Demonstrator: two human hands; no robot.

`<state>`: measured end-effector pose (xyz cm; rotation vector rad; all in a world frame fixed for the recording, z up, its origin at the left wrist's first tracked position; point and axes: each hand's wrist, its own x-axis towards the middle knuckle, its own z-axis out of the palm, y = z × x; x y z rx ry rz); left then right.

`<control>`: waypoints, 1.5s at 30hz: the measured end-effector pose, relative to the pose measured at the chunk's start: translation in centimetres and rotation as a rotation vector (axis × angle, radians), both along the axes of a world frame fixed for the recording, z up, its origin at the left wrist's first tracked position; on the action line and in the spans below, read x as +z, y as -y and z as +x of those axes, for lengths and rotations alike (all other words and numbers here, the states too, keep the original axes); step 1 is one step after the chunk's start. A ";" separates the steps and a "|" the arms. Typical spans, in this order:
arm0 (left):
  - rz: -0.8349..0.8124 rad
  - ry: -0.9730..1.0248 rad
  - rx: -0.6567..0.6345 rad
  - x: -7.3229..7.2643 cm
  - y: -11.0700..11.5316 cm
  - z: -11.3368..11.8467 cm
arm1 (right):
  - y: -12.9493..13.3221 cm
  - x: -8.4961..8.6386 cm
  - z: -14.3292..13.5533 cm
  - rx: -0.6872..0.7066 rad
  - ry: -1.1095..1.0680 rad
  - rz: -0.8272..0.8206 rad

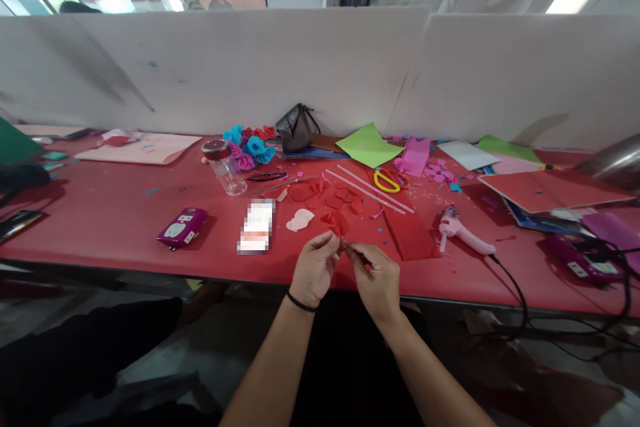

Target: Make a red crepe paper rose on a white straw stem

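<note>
Near the table's front edge, my left hand [316,265] and my right hand [376,277] meet with pinched fingers at the base of a red paper flower [334,221]. Its petals spread upward above my left thumb; the base is mostly hidden by the fingertips. Just beyond lie several loose red paper petals [345,199]. To the left is a pale pink paper cutout [300,219]. A folded sheet of red paper [411,233] rests right of my hands, and a pink glue gun [463,232] lies farther right, its black cord hanging off the edge.
Yellow-handled scissors [387,181] and two pale strips [370,190] lie behind the petals. A phone [257,227], a clear jar [227,170] and a purple power strip [183,228] stand or lie leftward. Finished paper flowers [250,147] sit near a dark pouch [296,130] by the white partition [225,73].
</note>
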<state>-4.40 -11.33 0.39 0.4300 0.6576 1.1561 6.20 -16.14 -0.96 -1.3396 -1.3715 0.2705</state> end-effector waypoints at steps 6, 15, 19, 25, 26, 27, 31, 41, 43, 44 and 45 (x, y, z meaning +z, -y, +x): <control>-0.002 0.020 0.001 0.0 0.3 0.3 | -0.2 -0.3 -0.3 0.007 -0.049 -0.041; 0.076 0.073 0.004 0.1 0.5 0.3 | 0.0 1.3 0.1 0.080 -0.077 -0.122; 0.083 0.065 0.032 0.4 0.3 0.2 | -0.5 2.2 0.2 0.090 -0.209 -0.154; 0.090 0.020 0.015 0.3 0.2 -0.1 | -2.2 2.2 0.3 0.147 -0.521 -0.158; 0.088 0.011 0.009 0.3 0.2 -0.1 | -2.4 2.3 0.4 0.177 -0.545 -0.172; 0.084 0.003 0.005 0.2 0.3 -0.1 | -2.6 2.3 0.5 0.211 -0.563 -0.193; 0.062 0.002 0.008 -0.2 0.5 0.1 | -2.9 2.6 0.5 0.279 -0.624 -0.232; 0.130 -0.021 -0.051 -1.8 -5.7 1.4 | -8.0 0.6 1.7 0.222 -0.627 -0.223; 0.160 -0.014 -0.071 -2.0 -6.6 1.4 | -8.6 0.6 2.2 0.249 -0.603 -0.223; 0.176 -0.007 -0.077 -2.1 -6.8 1.3 | -8.7 0.6 2.3 0.277 -0.594 -0.221; 0.191 -0.001 -0.084 -2.2 -6.8 1.2 | -8.7 0.7 2.5 0.307 -0.590 -0.218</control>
